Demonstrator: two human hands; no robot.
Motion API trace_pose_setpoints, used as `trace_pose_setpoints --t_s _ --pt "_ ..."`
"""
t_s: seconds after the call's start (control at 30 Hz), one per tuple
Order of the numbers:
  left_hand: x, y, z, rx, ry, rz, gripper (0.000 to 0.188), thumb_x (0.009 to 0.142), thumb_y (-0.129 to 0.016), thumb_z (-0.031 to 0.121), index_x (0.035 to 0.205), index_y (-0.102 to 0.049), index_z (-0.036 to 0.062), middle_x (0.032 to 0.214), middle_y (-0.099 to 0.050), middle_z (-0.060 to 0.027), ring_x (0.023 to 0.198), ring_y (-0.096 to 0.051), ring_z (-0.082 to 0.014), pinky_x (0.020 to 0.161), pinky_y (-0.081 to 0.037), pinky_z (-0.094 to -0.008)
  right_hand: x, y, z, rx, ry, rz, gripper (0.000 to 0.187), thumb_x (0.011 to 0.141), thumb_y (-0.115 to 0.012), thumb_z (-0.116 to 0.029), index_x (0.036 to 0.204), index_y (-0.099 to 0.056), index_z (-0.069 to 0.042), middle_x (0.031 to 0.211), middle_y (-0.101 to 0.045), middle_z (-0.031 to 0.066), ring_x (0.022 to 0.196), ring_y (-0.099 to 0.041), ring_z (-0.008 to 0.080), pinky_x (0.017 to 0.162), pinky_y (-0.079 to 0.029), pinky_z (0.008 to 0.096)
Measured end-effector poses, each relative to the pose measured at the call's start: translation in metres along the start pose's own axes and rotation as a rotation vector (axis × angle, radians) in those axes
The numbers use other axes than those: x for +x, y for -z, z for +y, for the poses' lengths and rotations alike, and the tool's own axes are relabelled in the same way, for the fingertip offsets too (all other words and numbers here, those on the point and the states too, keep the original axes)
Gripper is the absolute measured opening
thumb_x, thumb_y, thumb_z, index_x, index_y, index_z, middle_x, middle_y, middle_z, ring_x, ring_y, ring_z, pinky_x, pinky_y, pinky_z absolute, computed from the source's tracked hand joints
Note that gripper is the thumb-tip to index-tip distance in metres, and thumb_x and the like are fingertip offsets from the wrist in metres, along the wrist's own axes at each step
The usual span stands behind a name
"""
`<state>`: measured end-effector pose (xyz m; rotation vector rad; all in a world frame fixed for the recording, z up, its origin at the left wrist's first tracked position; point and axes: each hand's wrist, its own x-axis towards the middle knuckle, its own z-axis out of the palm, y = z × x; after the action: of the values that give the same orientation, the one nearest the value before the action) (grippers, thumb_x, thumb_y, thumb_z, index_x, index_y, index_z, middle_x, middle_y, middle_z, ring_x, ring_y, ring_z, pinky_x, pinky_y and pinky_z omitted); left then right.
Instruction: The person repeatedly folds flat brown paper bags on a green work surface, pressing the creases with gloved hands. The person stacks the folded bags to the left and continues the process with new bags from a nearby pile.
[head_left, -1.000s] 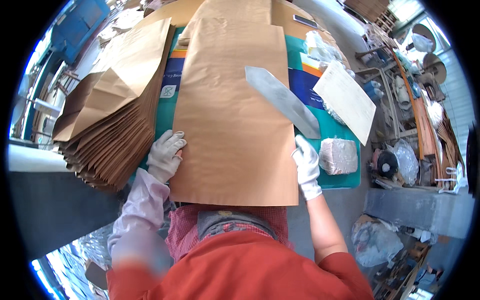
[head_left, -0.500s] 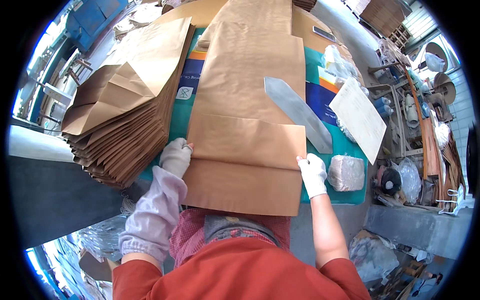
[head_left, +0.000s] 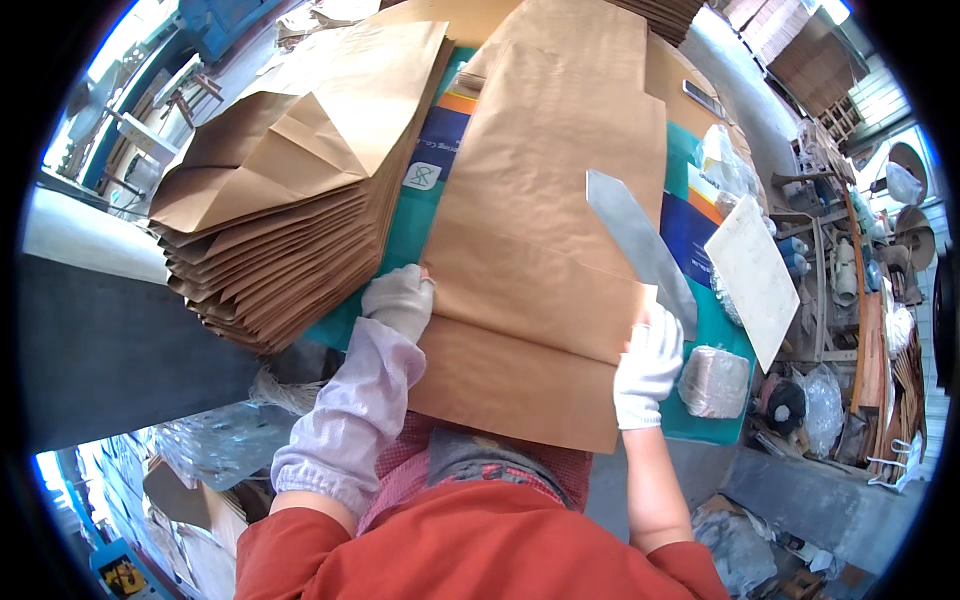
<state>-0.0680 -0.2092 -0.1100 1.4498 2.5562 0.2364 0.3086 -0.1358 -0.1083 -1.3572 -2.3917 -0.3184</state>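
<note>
A large brown paper bag (head_left: 560, 150) lies lengthwise in front of me, a folded band running across its near part. My left hand (head_left: 400, 300), in a white glove with a pale sleeve cover above it, is closed on the left edge at the fold. On the opposite edge my white-gloved right hand (head_left: 648, 368) pinches the folded part near its corner; some of its fingertips are hidden. Across the bag's right side rests a flat grey metal strip (head_left: 640, 250) with an angled end, just beyond my right hand.
To the left stands a thick stack of folded brown paper bags (head_left: 270, 240). Right of the bag are a plastic-wrapped block (head_left: 714, 382), a pale flat board (head_left: 755, 280), crumpled clear plastic (head_left: 725, 160) and a phone (head_left: 703, 97). A teal printed sheet (head_left: 400, 235) covers the table.
The view has swung, so the table appears shifted right. My right hand has turned more upright on the bag's edge and the fold's right corner is slightly lifted. My left hand keeps its hold.
</note>
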Motion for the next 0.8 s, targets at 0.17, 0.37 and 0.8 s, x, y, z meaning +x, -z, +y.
trace_pose_setpoints --t_s 0.17,0.37,0.8 --pt "0.006 0.019 0.01 0.101 0.066 -0.195 0.036 0.1 -0.056 0.04 0.107 -0.072 0.0091 0.108 -0.075 -0.0153 0.103 -0.072 -0.0364 0.087 -0.057 -0.0489 0.021 -0.019 -0.029 0.189 0.219 -0.209 0.072 0.082 -0.078 -0.04 0.139 -0.057 -0.001 0.154 -0.046 0.0221 0.142 -0.043 0.0425 0.121 -0.033 0.0555" --pt "0.022 0.022 0.032 0.514 -0.774 0.431 0.06 0.078 -0.078 0.039 0.13 -0.061 0.0137 0.148 -0.055 -0.0143 0.141 -0.05 -0.0335 0.114 -0.042 -0.0531 0.049 -0.016 -0.044 0.335 0.22 -0.185 0.069 0.076 -0.082 -0.041 0.13 -0.061 -0.004 0.136 -0.057 0.0183 0.129 -0.052 0.0402 0.113 -0.041 0.0543" --pt "-0.004 0.012 0.006 -0.033 -0.679 0.031 0.101 0.068 -0.089 0.041 0.151 -0.045 0.0028 0.162 -0.035 -0.0212 0.152 -0.027 -0.0442 0.126 -0.02 -0.0575 0.011 -0.021 0.02 0.287 0.139 -0.144 0.081 0.08 -0.078 -0.047 0.142 -0.055 -0.001 0.157 -0.042 0.0237 0.148 -0.033 0.0489 0.124 -0.023 0.0624"
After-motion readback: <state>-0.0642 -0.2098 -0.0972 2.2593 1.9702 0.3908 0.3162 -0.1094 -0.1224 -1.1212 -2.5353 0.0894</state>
